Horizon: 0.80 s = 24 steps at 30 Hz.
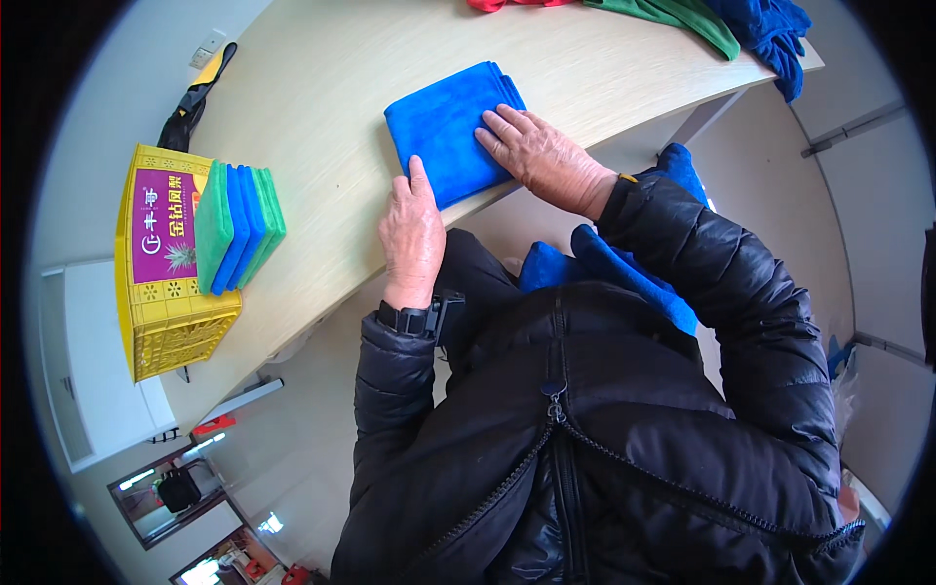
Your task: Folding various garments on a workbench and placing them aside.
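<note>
A folded blue towel (439, 136) lies on the pale wooden table close to its near edge, its layered edge showing at the right. My right hand (541, 156) rests flat on the towel's right part, fingers stretched out. At the towel's near left side is my left hand (411, 234), one finger extended along the edge and the others bent; its thumb is hard to make out. To the left, a stack of folded green and blue towels (239, 229) leans against a yellow plastic crate (175, 331) with a purple label.
Loose blue (765, 34), green (673, 15) and red cloths (517, 4) lie at the table's far right, the blue one hanging over. More blue cloth (624, 273) lies by my lap. Behind the crate is a black and yellow item (195, 102).
</note>
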Available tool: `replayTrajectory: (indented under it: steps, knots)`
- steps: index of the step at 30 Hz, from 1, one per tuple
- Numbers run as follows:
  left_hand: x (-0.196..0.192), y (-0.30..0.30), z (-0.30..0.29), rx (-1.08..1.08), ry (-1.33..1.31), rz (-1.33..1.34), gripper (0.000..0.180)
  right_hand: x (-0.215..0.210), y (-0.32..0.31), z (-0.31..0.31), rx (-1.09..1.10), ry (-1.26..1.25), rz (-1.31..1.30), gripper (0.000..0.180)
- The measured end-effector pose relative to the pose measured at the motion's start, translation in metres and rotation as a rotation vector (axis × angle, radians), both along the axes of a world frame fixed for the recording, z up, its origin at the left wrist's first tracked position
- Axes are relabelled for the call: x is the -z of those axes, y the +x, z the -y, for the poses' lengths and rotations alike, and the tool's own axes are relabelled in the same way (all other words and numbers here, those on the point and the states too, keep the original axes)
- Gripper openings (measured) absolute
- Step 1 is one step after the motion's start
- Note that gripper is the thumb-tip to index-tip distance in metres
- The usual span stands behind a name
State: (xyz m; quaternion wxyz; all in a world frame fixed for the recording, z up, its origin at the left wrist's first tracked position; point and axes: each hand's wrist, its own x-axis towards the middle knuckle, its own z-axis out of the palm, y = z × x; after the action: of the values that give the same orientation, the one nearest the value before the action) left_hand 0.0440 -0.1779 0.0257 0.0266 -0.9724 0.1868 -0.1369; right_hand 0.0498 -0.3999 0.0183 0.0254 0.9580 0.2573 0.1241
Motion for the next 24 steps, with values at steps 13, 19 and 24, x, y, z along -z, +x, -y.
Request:
replayTrajectory:
  steps: [13, 19, 24]
  knots:
    - [-0.008, -0.004, 0.005, -0.012, 0.121, -0.026, 0.054, -0.008, -0.014, 0.021, 0.064, -0.325, 0.075, 0.054]
    - [-0.04, 0.0, -0.024, 0.056, -0.111, -0.193, 0.052, -0.058, 0.003, 0.007, 0.203, -0.294, -0.253, 0.052]
    - [-0.02, 0.041, -0.007, 0.182, -0.216, -0.036, 0.052, -0.017, 0.019, -0.041, 0.149, 0.358, -0.021, 0.057]
